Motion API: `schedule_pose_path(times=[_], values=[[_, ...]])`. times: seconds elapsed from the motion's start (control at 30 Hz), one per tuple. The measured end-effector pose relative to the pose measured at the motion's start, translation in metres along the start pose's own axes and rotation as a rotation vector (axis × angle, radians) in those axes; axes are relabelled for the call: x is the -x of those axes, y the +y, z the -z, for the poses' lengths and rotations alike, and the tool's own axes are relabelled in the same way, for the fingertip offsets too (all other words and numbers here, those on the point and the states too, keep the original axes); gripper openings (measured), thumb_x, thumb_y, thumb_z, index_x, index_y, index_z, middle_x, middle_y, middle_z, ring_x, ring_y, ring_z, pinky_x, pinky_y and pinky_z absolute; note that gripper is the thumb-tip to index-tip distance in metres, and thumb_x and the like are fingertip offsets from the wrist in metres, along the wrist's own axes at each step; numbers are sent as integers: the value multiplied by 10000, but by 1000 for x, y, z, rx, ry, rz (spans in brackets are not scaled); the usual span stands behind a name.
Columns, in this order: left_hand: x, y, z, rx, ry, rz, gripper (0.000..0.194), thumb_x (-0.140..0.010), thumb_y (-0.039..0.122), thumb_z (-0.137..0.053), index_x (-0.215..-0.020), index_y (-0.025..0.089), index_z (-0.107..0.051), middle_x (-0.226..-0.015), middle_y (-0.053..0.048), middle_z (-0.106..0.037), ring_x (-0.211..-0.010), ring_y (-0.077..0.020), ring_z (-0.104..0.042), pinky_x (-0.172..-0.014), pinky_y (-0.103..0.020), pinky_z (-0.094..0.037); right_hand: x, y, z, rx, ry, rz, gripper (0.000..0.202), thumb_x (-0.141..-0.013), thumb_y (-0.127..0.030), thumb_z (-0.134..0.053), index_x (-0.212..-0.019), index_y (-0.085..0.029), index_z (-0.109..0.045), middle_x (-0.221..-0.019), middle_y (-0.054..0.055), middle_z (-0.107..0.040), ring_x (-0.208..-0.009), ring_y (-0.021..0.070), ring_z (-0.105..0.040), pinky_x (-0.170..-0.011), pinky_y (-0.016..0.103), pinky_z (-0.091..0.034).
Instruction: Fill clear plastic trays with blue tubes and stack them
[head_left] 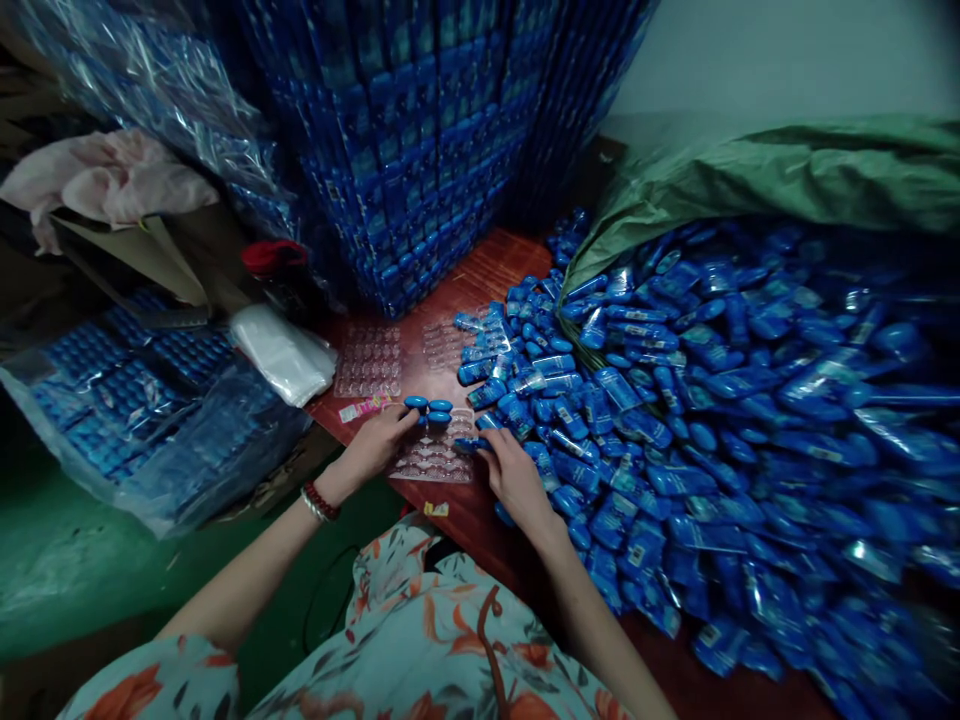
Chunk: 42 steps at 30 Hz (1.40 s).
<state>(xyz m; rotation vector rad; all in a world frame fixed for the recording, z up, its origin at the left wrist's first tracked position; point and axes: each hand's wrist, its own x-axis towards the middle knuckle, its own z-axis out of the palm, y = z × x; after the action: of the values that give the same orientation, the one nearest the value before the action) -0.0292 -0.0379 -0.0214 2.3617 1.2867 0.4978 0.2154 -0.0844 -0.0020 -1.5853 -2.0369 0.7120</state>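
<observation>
A clear plastic tray with rows of round hollows lies on the reddish table in front of me. Several small blue bottles stand close together at its far edge, their oval tops up. My left hand reaches in from the left, fingers closed at the nearest of these bottles. On the other side, my right hand pinches a blue bottle lying tilted over the tray's right side. Its fingertips are also close to another bottle at the pile's edge. Finer detail between the fingers is too small to see.
A large heap of loose blue bottles covers the right, partly under a green sheet. Tall stacks of packed blue bottles rise behind. Another empty clear tray, a plastic bag and a wrapped pack lie left.
</observation>
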Motion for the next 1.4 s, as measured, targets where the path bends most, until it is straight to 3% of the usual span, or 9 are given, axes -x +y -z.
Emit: schedule_pose_path(times=[0.2,0.43,0.67,0.8,0.93,1.03,1.13,1.27,1.4], values=[[-7,4,-7,-139,-3,-39,391,-848,37,-346,-1169,186,-513,-1064,-103,-573,-927,-192,-567,-795,-317,-480,-3,-1,2,27,36,6,239,-884,-150,-415,-1052,-211,-574,-1005,77,-583,-888,201,-584,-799,335,-479],[-36,45,5,-300,278,-58,323,-916,330,-453,-1170,142,-519,-997,-126,-578,-889,-234,-547,-778,-358,-458,-3,18,26,-217,317,-174,258,-849,-304,-520,-1077,-190,-563,-943,58,-655,-855,202,-613,-782,338,-484],[-150,95,-9,-400,-254,-105,318,-827,126,-517,-1140,69,-530,-1052,-191,-619,-1018,-287,-562,-850,-389,-428,-3,15,39,-186,351,-175,241,-821,-327,-533,-997,-189,-622,-909,59,-682,-816,204,-617,-754,337,-476],[-169,97,-16,-362,-330,-138,344,-806,61,-504,-1144,105,-542,-909,-135,-671,-870,-240,-633,-814,-359,-452,10,17,42,-205,365,-201,241,-819,-346,-551,-991,-191,-619,-891,55,-685,-800,199,-624,-742,329,-482],[-146,83,10,-214,-256,-160,325,-849,103,-472,-1163,146,-541,-1049,-124,-647,-907,-210,-631,-792,-309,-477,18,17,38,-291,382,-203,241,-817,-351,-570,-997,-196,-608,-899,46,-683,-809,192,-628,-746,324,-489],[-101,61,44,218,26,-111,304,-879,168,-473,-1176,160,-539,-1072,-78,-628,-922,-162,-619,-788,-249,-490,13,10,24,-346,330,-147,229,-828,-312,-568,-1032,-210,-598,-914,33,-679,-835,187,-632,-775,323,-493],[-43,37,60,382,301,36,217,-844,281,-572,-1024,173,-627,-957,-39,-606,-879,-153,-600,-751,-244,-505,1,3,7,-316,271,-12,190,-854,-238,-531,-1030,-221,-602,-956,35,-666,-905,186,-625,-826,323,-490],[13,20,32,433,519,224,228,-797,283,-632,-1000,180,-632,-929,-31,-592,-840,-149,-599,-711,-256,-528,-15,-3,-9,-176,166,177,241,-887,-157,-449,-1078,-214,-585,-1086,71,-620,-1060,190,-574,-916,326,-463],[24,19,-5,369,581,174,184,-830,219,-578,-1007,186,-616,-939,-46,-614,-851,-158,-611,-743,-291,-538,-25,-9,-9,154,-30,197,304,-889,-93,-399,-1113,-205,-572,-1141,97,-578,-1059,202,-564,-838,302,-483]])
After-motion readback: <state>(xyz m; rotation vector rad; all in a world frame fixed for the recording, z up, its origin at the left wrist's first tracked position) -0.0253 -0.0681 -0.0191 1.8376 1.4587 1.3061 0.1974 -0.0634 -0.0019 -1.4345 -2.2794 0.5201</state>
